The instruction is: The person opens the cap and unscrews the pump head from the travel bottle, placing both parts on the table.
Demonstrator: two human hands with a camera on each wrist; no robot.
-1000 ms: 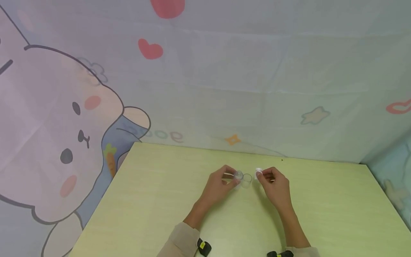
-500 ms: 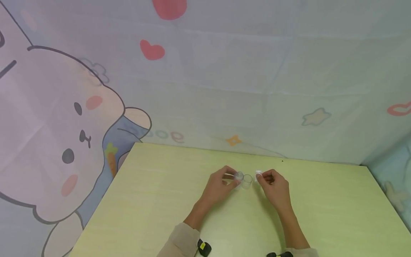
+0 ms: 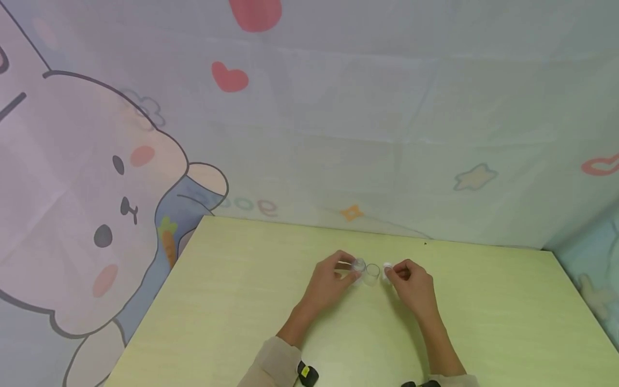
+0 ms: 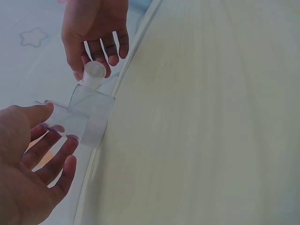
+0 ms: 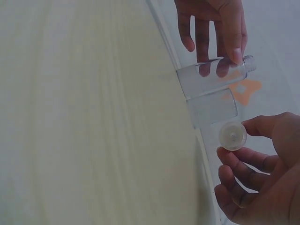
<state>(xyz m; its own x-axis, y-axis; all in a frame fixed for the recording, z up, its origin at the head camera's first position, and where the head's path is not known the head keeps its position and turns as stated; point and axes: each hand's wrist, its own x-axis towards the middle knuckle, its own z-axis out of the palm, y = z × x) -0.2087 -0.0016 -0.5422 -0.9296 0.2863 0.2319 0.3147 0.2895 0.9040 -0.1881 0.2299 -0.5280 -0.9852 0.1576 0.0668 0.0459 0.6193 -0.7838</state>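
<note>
My left hand grips a small clear bottle between thumb and fingers. The bottle stands upright on the table, its threaded neck uncapped. Right beside it stands a clear, open-topped cylindrical cover, with neither hand on it. On the far side of this cover, my right hand pinches a small white cap between thumb and fingertips. In the right wrist view the cap's round end faces the camera. Whether the cap touches the table is unclear.
A pale yellow-green table spreads out around the hands. Its back edge meets a hanging cloth printed with a rabbit, hearts and stars. A tiny dark speck lies near the back edge.
My right hand has come down and slightly left with the white cap, closer to the clear cover. The left hand, the bottle and the cover have stayed in place.
</note>
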